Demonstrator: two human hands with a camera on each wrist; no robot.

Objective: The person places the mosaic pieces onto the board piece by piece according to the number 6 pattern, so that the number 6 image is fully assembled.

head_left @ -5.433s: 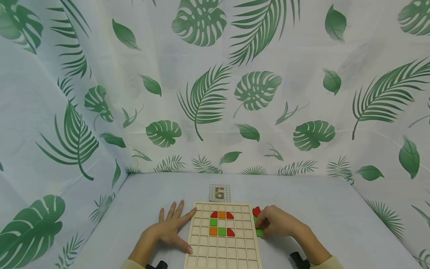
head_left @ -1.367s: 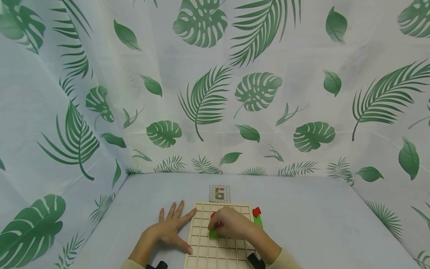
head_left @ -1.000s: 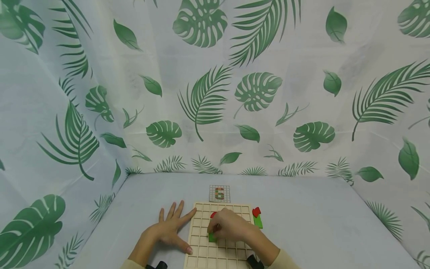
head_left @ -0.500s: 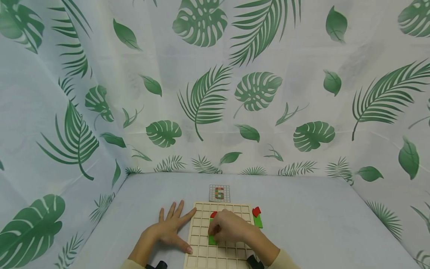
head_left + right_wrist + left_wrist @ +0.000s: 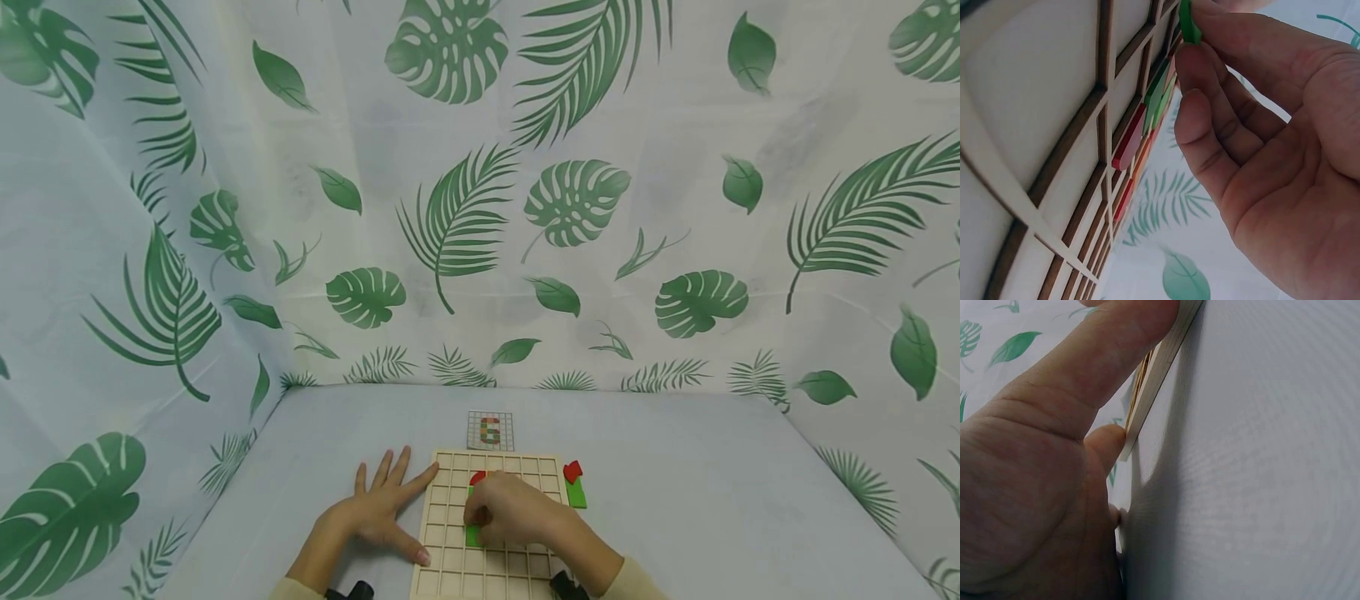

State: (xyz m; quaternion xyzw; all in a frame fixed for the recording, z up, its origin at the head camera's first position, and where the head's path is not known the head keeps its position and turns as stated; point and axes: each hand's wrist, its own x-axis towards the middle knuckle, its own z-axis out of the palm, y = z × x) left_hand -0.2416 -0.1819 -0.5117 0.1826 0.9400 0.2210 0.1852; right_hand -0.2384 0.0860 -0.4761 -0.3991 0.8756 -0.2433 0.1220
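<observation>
A pale wooden grid board (image 5: pixel 457 575) lies on the table. My left hand (image 5: pixel 378 508) is spread at its left side, thumb and index fingertip on the edge; the thumb (image 5: pixel 1110 350) crosses the board's side in the left wrist view. Over the board, my right hand (image 5: pixel 513 508) pinches a green tile (image 5: pixel 1189 25) between thumb and fingers, at a cell in the lower left of the pattern. A red quarter-round tile (image 5: pixel 477 478) shows beyond the knuckles. The right hand hides most other placed tiles in the head view; the right wrist view shows red, green and orange ones.
A small printed card (image 5: pixel 491 431) with a coloured figure on a grid lies just beyond the board. Beside the board's right edge are loose red pieces (image 5: pixel 573 472) and a green piece (image 5: pixel 577 493). A leaf-printed cloth (image 5: pixel 480 250) stands behind the table.
My right hand has come from the loose pieces on the right to the board with a green tile. The tile then shifted slightly towards me. My left hand has stayed put.
</observation>
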